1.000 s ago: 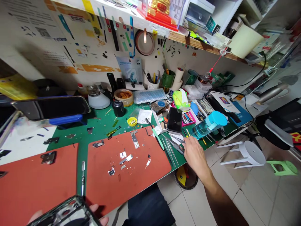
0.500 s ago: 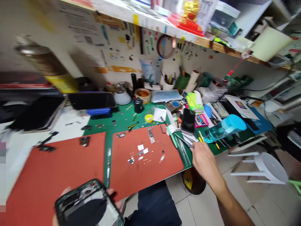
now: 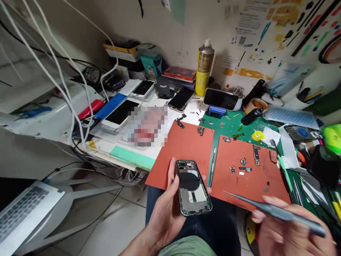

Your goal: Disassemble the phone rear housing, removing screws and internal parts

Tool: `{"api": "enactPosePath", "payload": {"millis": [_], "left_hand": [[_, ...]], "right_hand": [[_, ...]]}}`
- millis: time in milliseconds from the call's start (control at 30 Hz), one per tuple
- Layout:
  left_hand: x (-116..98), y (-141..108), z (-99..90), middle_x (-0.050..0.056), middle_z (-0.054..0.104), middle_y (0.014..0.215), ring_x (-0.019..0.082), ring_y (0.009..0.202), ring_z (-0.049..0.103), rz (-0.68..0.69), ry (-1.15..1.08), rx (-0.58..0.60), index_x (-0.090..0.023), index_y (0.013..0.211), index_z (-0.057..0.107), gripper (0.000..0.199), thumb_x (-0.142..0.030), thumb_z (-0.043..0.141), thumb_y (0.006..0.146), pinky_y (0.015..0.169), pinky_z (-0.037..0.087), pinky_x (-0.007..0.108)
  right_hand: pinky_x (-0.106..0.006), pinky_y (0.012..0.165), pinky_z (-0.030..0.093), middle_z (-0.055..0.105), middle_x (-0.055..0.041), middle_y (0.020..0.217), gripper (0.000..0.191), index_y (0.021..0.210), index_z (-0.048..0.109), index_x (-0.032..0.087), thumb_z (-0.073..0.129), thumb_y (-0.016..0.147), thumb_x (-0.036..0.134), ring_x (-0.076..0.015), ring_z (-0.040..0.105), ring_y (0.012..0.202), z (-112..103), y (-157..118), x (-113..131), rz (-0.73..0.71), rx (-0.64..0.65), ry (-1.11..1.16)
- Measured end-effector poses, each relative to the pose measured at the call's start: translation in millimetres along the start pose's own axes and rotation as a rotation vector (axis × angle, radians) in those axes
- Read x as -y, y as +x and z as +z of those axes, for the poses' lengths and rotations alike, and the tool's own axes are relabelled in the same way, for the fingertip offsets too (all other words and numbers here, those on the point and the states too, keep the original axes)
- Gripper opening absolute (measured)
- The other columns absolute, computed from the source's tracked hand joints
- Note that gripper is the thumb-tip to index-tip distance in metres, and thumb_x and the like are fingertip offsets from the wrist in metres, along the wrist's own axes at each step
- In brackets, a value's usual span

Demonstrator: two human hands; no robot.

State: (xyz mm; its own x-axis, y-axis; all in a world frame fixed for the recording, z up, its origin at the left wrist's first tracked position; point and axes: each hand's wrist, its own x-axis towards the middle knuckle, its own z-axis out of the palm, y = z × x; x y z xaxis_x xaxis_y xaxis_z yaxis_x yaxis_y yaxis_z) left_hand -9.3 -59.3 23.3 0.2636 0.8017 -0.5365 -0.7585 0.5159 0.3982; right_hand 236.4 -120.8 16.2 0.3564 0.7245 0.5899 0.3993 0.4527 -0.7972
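Observation:
An opened phone housing [image 3: 194, 197], its inside facing up with a dark round pad in it, rests in my left hand [image 3: 169, 199]. My thumb and fingers close around its edges above my lap. At the lower right, my right hand [image 3: 295, 227] grips dark pointed tweezers [image 3: 269, 206], their tip aimed left toward the housing but apart from it. Beyond the hands lie red-brown mats [image 3: 183, 145]. Small phone parts are on the right mat, among them a narrow circuit board [image 3: 256, 155] and a small metal part [image 3: 245, 169].
A metal tool [image 3: 212, 166] lies between the mats. Behind stand a phone on a blue holder [image 3: 215, 111] and a yellow spray can [image 3: 203, 76]. Several phones, including a white one [image 3: 121, 113], lie left. White cables [image 3: 64, 89] hang there, above a laptop [image 3: 29, 209].
My view has swung left. My right hand has come back from the tools at the right side and now holds the tweezers up. The housing in my left hand is now fully in view.

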Motion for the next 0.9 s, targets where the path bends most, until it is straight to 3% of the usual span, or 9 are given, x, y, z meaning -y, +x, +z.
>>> {"api": "enactPosePath", "payload": {"millis": [33, 100, 167, 233, 300, 433, 633, 767, 900], "left_hand": [[0, -1, -1.8, 0.01, 0.076, 0.135, 0.034, 0.109, 0.081, -0.005, 0.001, 0.007, -0.059, 0.169, 0.003, 0.088, -0.038, 0.063, 0.108, 0.103, 0.058, 0.06], [1, -2, -7.4, 0.01, 0.077, 0.13, 0.034, 0.106, 0.082, -0.023, -0.009, 0.026, -0.058, 0.169, 0.003, 0.086, -0.041, 0.062, 0.108, 0.101, 0.059, 0.058], [2, -1, -13.8, 0.009, 0.076, 0.13, 0.032, 0.102, 0.081, -0.037, -0.052, 0.029, -0.057, 0.17, 0.008, 0.084, -0.044, 0.062, 0.107, 0.099, 0.06, 0.055], [2, 0, -19.1, 0.008, 0.073, 0.137, 0.029, 0.105, 0.08, -0.055, -0.118, 0.001, -0.057, 0.17, 0.015, 0.081, -0.045, 0.064, 0.106, 0.101, 0.059, 0.052], [1, 0, -22.2, 0.005, 0.068, 0.147, 0.027, 0.116, 0.076, -0.084, -0.187, -0.033, -0.057, 0.169, 0.022, 0.078, -0.045, 0.066, 0.106, 0.11, 0.055, 0.05], [-4, 0, -22.7, 0.003, 0.062, 0.158, 0.031, 0.135, 0.066, -0.145, -0.269, 0.018, -0.058, 0.167, 0.027, 0.073, -0.047, 0.065, 0.106, 0.119, 0.048, 0.054], [-5, 0, -30.9, 0.002, 0.06, 0.161, 0.031, 0.141, 0.063, -0.182, -0.244, 0.079, -0.06, 0.166, 0.027, 0.063, -0.044, 0.054, 0.111, 0.124, 0.043, 0.058], [2, 1, -41.5, -0.001, 0.058, 0.164, 0.031, 0.148, 0.058, -0.121, -0.215, 0.124, -0.059, 0.164, 0.035, 0.061, -0.037, 0.056, 0.111, 0.128, 0.039, 0.056], [6, 3, -46.1, -0.001, 0.06, 0.162, 0.029, 0.153, 0.053, -0.096, -0.237, 0.205, -0.057, 0.161, 0.042, 0.057, -0.033, 0.054, 0.111, 0.13, 0.036, 0.053]], "right_hand": [[-0.036, 0.056, 0.071, 0.08, -0.0136, 0.114, 0.031, 0.128, 0.066, 0.018, 0.054, 0.105, 0.001, -0.022, 0.08, 0.068, 27, -1, 6, 0.058, -0.084, 0.05], [-0.036, 0.067, 0.074, 0.083, -0.0135, 0.115, 0.035, 0.125, 0.065, 0.017, 0.067, 0.096, -0.003, -0.0244, 0.085, 0.081, 66, 0, 16, 0.016, -0.063, 0.007], [-0.034, 0.077, 0.075, 0.084, -0.0125, 0.117, 0.042, 0.125, 0.064, 0.018, 0.073, 0.092, -0.005, -0.0243, 0.086, 0.091, 82, 4, 18, -0.12, 0.178, -0.1], [-0.032, 0.082, 0.074, 0.084, -0.0127, 0.119, 0.044, 0.127, 0.065, 0.018, 0.072, 0.091, -0.006, -0.0229, 0.085, 0.097, 83, 11, 13, -0.296, 0.379, -0.212], [-0.033, 0.085, 0.073, 0.082, -0.0151, 0.123, 0.045, 0.131, 0.066, 0.016, 0.069, 0.092, -0.007, -0.0227, 0.084, 0.103, 76, 20, 5, -0.434, 0.489, -0.282], [-0.042, 0.092, 0.072, 0.079, -0.0204, 0.131, 0.032, 0.128, 0.068, 0.011, 0.06, 0.099, 0.0, -0.027, 0.079, 0.119, 70, 36, 1, -0.571, 0.7, -0.294], [-0.031, 0.083, 0.071, 0.085, -0.0145, 0.111, 0.026, 0.103, 0.072, 0.015, 0.048, 0.106, 0.007, -0.023, 0.082, 0.1, 86, 69, 31, -0.735, 0.858, -0.465], [-0.029, 0.09, 0.069, 0.084, -0.0113, 0.122, 0.02, 0.108, 0.073, 0.019, 0.056, 0.104, 0.011, -0.022, 0.081, 0.106, 89, 82, 39, -0.759, 1.0, -0.509], [-0.028, 0.092, 0.069, 0.082, -0.0111, 0.127, 0.018, 0.112, 0.073, 0.02, 0.058, 0.105, 0.013, -0.0218, 0.081, 0.11, 89, 83, 38, -0.765, 1.028, -0.525]]}}
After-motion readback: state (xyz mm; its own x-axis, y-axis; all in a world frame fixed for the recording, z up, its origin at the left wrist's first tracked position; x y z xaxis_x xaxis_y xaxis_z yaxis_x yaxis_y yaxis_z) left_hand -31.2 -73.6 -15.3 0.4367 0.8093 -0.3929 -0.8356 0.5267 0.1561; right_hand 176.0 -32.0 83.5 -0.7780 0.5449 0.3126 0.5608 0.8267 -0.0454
